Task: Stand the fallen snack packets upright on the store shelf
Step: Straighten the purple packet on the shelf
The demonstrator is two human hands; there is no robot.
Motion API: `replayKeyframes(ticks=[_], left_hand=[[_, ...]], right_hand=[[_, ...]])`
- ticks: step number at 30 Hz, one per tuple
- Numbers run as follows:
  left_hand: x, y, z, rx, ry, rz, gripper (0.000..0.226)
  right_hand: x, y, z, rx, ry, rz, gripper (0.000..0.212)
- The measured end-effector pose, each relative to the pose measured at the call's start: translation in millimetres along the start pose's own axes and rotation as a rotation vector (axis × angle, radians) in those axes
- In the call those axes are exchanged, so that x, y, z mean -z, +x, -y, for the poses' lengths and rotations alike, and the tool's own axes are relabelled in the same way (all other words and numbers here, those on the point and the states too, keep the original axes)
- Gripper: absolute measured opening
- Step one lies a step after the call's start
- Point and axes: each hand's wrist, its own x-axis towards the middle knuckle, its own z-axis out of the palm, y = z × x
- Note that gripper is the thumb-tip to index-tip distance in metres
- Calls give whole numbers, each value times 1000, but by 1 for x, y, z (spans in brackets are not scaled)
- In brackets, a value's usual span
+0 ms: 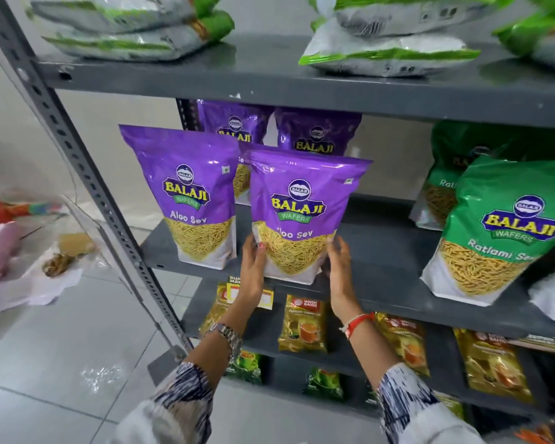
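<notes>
- Patterned sleeves fill the bottom of the view, and from them both hands reach up and forward to the middle shelf [381, 251].
- Between the hands stands the purple Aloo Sev packet [298, 216], at the front edge of that shelf, its long axis near vertical with the top tipped slightly back.
- Left hand [252, 267] is pressed flat against the packet's lower left edge, fingers spread and curled lightly onto the front.
- Right hand [340, 267] lies along the lower right corner, open-palmed; it looks to be touching, though how firmly I cannot tell.
- Both hands sit level at the base, so neither is nearer; the judgement is that letting go turns on the bottom gusset resting flat on the shelf.
- Just beside it on the left a second purple packet [189, 193] stands upright, and two more purple packets [316, 136] stand behind.
- Well to the right on the same shelf stand green Ratlami Sev packets [506, 225], the front one leaning a little.
- Upper shelf holds grey-and-green bags [394, 52] lying flat.
- Lower shelf carries small yellow tea packets [303, 325].
</notes>
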Motion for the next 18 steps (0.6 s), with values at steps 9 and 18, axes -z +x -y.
replayKeyframes(ticks=[9,18], left_hand=[[17,27,1,78,237,-186,18],[9,28,1,58,292,-265,17]], right_hand=[[-1,24,39,156,-19,-82,10],[3,31,38,151,-1,-230,8]])
